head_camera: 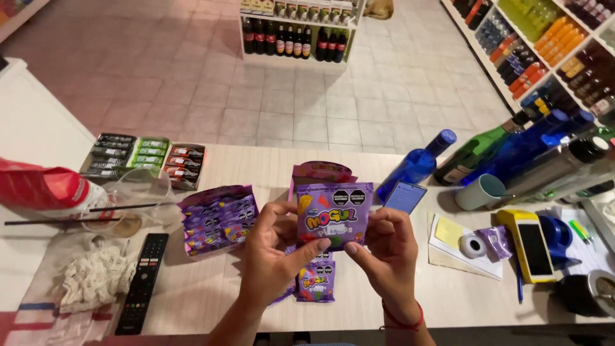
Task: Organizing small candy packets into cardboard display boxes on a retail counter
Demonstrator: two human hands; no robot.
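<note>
Room: tiled floor (307, 109), drink shelves (295, 32) at the far side and on the right.
Table (256, 166): pale, carrying blue bottles (419, 163), a candy box (218, 218), a remote (142, 282).
Left hand (275, 253): raised, thumb and fingers pinching the purple candy packet (333, 214) above the table.
Right hand (384, 250): gripping the packet's right edge.

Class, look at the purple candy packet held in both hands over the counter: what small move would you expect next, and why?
Probably tearing it off: both hands, left hand and right hand, pinch the top packet, and another packet seems to hang from it below as a strip.
</note>
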